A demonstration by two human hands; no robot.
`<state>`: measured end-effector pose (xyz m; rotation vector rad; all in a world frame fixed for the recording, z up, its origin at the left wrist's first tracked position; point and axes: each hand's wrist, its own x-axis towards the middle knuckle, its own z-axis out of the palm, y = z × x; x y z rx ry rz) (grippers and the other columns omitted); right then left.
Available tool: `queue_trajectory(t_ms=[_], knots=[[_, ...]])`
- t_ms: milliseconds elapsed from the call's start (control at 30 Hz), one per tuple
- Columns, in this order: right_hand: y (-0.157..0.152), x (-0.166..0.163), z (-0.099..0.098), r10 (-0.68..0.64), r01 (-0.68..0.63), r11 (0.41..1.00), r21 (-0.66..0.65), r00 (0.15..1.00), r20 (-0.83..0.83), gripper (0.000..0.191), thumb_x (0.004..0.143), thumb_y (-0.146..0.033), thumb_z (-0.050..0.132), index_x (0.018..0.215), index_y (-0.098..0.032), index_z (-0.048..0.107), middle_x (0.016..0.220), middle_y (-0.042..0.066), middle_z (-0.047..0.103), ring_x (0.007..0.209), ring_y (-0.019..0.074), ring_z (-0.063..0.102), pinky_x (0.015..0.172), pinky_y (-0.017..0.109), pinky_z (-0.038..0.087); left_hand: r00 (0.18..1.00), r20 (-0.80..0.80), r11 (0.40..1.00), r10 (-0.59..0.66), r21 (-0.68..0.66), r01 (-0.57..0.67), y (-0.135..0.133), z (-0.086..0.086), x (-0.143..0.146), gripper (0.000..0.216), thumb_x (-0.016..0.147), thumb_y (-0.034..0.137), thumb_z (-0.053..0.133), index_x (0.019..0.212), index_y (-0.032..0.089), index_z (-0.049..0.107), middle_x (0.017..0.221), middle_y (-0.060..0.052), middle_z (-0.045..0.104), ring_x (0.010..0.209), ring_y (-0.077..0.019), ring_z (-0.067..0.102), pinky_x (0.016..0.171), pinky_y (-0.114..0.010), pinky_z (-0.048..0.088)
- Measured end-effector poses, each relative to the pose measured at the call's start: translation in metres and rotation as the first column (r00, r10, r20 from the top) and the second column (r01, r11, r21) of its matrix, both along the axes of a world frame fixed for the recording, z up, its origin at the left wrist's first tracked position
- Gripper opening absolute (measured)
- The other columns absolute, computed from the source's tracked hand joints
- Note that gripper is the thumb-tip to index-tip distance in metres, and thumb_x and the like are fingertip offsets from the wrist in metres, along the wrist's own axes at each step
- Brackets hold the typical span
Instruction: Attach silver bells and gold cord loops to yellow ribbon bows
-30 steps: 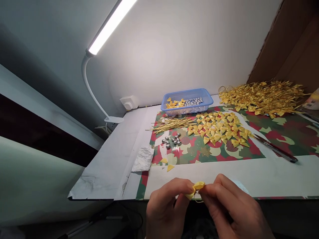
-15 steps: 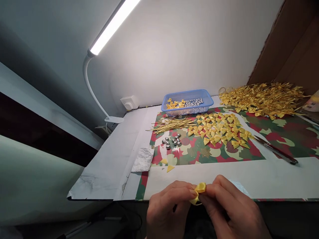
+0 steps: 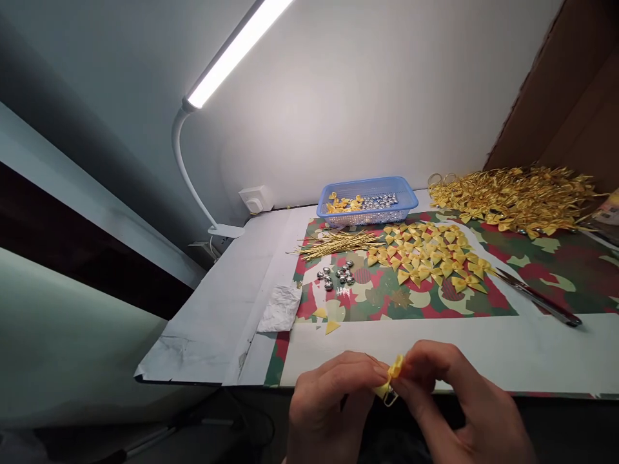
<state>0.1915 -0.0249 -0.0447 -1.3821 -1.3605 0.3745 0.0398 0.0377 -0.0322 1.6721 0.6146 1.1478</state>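
Note:
Both hands meet at the table's near edge around one small yellow ribbon bow (image 3: 393, 377). My left hand (image 3: 329, 403) pinches its left side with thumb and forefinger. My right hand (image 3: 459, 406) pinches its right side, fingers curled. A thin gold loop hangs just below the bow between the fingertips. Farther back on the patterned paper lie a spread of yellow bows (image 3: 428, 252), a bundle of gold cords (image 3: 338, 243) and a few silver bells (image 3: 337, 274).
A blue basket (image 3: 367, 200) with bows and bells stands at the back. A heap of finished gold bows (image 3: 515, 196) lies at back right. Scissors (image 3: 536, 298) rest on the right, crumpled white paper (image 3: 279, 308) on the left. A desk lamp (image 3: 217, 71) arches over the left.
The bow has been turned edge-on between the fingertips and a gold loop now shows under it. Both hands stay at the table's near edge; the view has shifted slightly.

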Motion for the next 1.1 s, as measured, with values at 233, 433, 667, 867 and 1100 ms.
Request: queue_trajectory(t_ms=[233, 433, 667, 867, 1100], knots=[[0.018, 0.034, 0.011, 0.151, -0.156, 0.985, -0.074, 0.986, -0.066, 0.013, 0.097, -0.036, 0.057, 0.097, -0.027, 0.065, 0.093, 0.0, 0.065, 0.076, 0.0126, 0.059, 0.061, 0.019, 0.047, 0.984, 0.176, 0.85, 0.038, -0.523, 0.061, 0.0, 0.005, 0.005, 0.008, 0.081, 0.011, 0.078, 0.079, 0.02, 0.077, 0.073, 0.0, 0.075, 0.068, -0.0115, 0.069, 0.067, -0.018, 0.057], [0.036, 0.029, 0.012, 0.273, -0.801, 0.587, -0.118, 0.334, -0.902, 0.027, 0.09, -0.042, 0.069, 0.087, -0.016, 0.066, 0.071, 0.0, 0.057, 0.063, 0.0097, 0.051, 0.06, 0.021, 0.037, 0.952, 0.303, 0.697, -0.05, -0.672, 0.251, 0.0, 0.009, 0.007, 0.006, 0.078, 0.018, 0.083, 0.074, 0.014, 0.079, 0.066, -0.003, 0.076, 0.061, -0.0118, 0.069, 0.063, -0.02, 0.057], [0.038, 0.024, 0.003, 0.243, -0.849, 0.527, 0.035, 0.111, -0.964, 0.027, 0.085, -0.036, 0.075, 0.081, -0.013, 0.062, 0.071, 0.0, 0.054, 0.062, 0.0101, 0.051, 0.06, 0.023, 0.038, 0.963, 0.259, 0.639, -0.069, -0.73, 0.242, -0.001, 0.013, 0.007, 0.009, 0.075, 0.021, 0.085, 0.073, 0.013, 0.08, 0.063, -0.005, 0.076, 0.059, -0.0131, 0.068, 0.062, -0.022, 0.056], [0.036, 0.026, 0.015, 0.215, -0.738, 0.671, -0.069, 0.282, -0.935, 0.025, 0.081, -0.029, 0.08, 0.074, -0.014, 0.061, 0.079, -0.002, 0.051, 0.066, 0.007, 0.045, 0.059, 0.018, 0.039, 0.952, 0.282, 0.619, -0.12, -0.728, 0.294, -0.004, 0.009, 0.008, 0.014, 0.075, 0.023, 0.085, 0.073, 0.011, 0.08, 0.066, -0.005, 0.075, 0.062, -0.0106, 0.065, 0.065, -0.02, 0.054], [0.05, 0.026, 0.007, -0.064, -0.482, 0.865, -0.139, 0.169, -0.984, 0.028, 0.071, -0.03, 0.088, 0.084, -0.021, 0.064, 0.094, 0.0, 0.063, 0.087, 0.0128, 0.065, 0.043, 0.01, 0.04, 0.92, 0.36, 0.514, -0.151, -0.767, 0.385, -0.004, 0.004, 0.011, 0.024, 0.073, 0.03, 0.086, 0.075, 0.009, 0.074, 0.067, -0.006, 0.075, 0.058, -0.0117, 0.069, 0.06, -0.021, 0.055]])
